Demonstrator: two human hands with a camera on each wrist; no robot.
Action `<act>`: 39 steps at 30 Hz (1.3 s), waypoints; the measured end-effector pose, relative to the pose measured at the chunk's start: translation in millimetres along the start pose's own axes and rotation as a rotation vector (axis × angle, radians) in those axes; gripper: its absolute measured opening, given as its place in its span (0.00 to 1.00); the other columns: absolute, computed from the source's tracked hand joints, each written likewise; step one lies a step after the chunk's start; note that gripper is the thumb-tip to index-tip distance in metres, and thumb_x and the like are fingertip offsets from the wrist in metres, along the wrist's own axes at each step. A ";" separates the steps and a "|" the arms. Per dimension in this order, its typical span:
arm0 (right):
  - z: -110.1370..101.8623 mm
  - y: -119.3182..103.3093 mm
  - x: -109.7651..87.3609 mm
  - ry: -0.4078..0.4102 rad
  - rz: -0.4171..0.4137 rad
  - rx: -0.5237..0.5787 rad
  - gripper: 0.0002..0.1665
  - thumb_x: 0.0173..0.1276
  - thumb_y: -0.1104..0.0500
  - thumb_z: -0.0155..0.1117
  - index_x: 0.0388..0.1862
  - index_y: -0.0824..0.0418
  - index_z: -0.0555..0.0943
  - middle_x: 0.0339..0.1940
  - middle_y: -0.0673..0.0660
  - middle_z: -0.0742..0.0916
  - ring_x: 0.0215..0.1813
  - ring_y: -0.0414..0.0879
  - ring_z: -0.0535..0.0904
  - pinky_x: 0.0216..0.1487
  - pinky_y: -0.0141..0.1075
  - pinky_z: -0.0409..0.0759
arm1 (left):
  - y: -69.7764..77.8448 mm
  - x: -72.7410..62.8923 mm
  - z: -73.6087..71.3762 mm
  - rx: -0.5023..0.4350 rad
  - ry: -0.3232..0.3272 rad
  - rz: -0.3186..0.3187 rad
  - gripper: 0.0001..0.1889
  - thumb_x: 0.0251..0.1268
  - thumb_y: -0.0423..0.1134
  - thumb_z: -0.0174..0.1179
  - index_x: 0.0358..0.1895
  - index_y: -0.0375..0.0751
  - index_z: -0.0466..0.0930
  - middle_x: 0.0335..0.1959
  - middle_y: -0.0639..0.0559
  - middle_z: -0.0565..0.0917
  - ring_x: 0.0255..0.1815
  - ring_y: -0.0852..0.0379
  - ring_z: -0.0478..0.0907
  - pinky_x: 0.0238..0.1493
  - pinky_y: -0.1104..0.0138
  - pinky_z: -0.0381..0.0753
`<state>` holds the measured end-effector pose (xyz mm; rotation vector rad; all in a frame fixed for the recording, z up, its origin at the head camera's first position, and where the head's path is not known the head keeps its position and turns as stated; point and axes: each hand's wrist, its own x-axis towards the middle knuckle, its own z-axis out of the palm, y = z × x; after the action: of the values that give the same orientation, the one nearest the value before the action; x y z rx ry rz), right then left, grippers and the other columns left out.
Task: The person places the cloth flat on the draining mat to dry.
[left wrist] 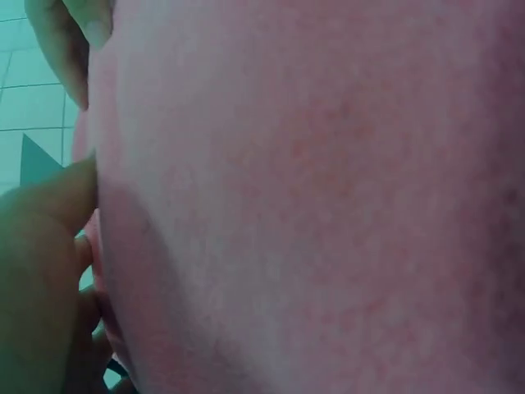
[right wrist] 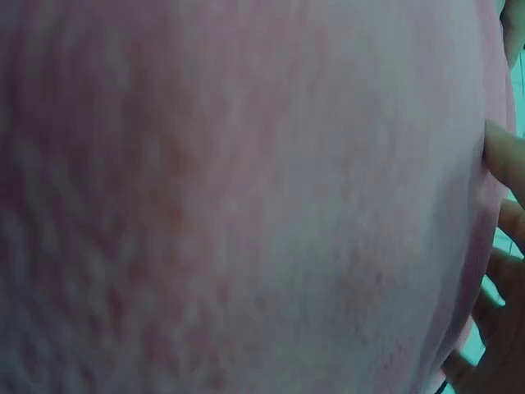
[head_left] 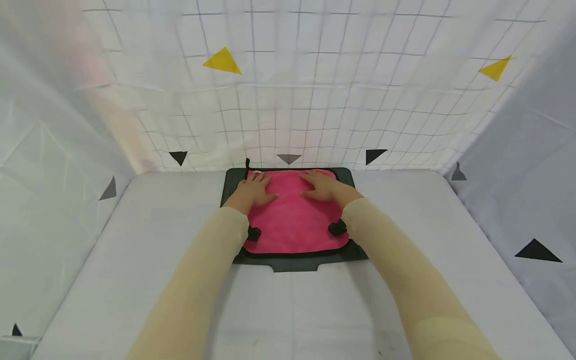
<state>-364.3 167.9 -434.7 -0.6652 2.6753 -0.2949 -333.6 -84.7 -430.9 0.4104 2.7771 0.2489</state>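
A flat pink fabric piece with dark edging, like a zip pouch (head_left: 292, 225), lies on a dark board (head_left: 294, 263). A short black loop stands out at its far left corner. On the pouch's far left part rests my left hand (head_left: 254, 191), fingers spread and thumb pointing inward. My right hand (head_left: 324, 187) presses on its far right part, likewise spread, with a gap between the two thumbs. Pink cloth (left wrist: 303, 197) fills most of the left wrist view, with fingers along the left edge. The right wrist view shows the same cloth (right wrist: 271, 197) close up, fingers at the right edge.
The board lies on a white table (head_left: 180, 220), against a white back wall (head_left: 288, 120) with grid lines. Black and yellow triangles mark the walls. Pale sheets (head_left: 54, 200) close off both sides. Black wrist cameras (head_left: 254, 234) hang under each wrist, over the pouch.
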 end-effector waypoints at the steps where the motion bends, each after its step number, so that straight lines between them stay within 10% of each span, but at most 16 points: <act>1: 0.2 1.9 -0.7 -0.007 0.015 -0.004 0.45 0.76 0.38 0.53 0.83 0.55 0.52 0.83 0.61 0.54 0.82 0.55 0.48 0.78 0.52 0.49 | -0.4 -0.1 1.2 0.002 0.000 -0.001 0.42 0.73 0.67 0.44 0.82 0.50 0.47 0.82 0.43 0.47 0.82 0.39 0.38 0.76 0.43 0.43; 11: -6.1 9.7 -7.0 0.038 0.080 0.045 0.40 0.75 0.36 0.53 0.78 0.54 0.65 0.79 0.62 0.62 0.79 0.57 0.54 0.76 0.55 0.54 | 2.1 -2.7 6.7 0.099 0.032 -0.058 0.48 0.69 0.74 0.38 0.82 0.47 0.44 0.83 0.45 0.45 0.82 0.39 0.37 0.77 0.43 0.37; 18: -6.6 -14.3 0.4 0.186 0.007 0.032 0.32 0.81 0.48 0.49 0.76 0.61 0.65 0.75 0.64 0.69 0.77 0.59 0.61 0.76 0.51 0.58 | 21.0 -0.1 8.1 0.066 0.024 0.056 0.46 0.73 0.69 0.41 0.82 0.41 0.43 0.83 0.45 0.45 0.82 0.42 0.38 0.78 0.45 0.39; 29: 5.7 -15.3 0.9 -0.026 0.109 -0.162 0.43 0.78 0.32 0.38 0.84 0.46 0.45 0.84 0.61 0.46 0.82 0.61 0.39 0.77 0.60 0.45 | 16.4 -6.3 15.9 0.171 -0.044 0.057 0.53 0.67 0.75 0.42 0.82 0.43 0.38 0.83 0.46 0.41 0.82 0.43 0.36 0.78 0.47 0.38; 39: 7.6 -0.7 -20.9 -0.039 0.133 -0.183 0.43 0.79 0.36 0.45 0.84 0.47 0.47 0.83 0.63 0.48 0.82 0.64 0.42 0.75 0.62 0.52 | 16.3 -48.1 17.3 0.204 -0.115 0.101 0.56 0.63 0.78 0.42 0.82 0.43 0.38 0.83 0.43 0.41 0.82 0.41 0.35 0.78 0.45 0.38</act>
<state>-343.9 176.6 -435.1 -0.5354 2.7152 -0.0016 -280.1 -82.0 -429.6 0.5965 2.6805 -0.0349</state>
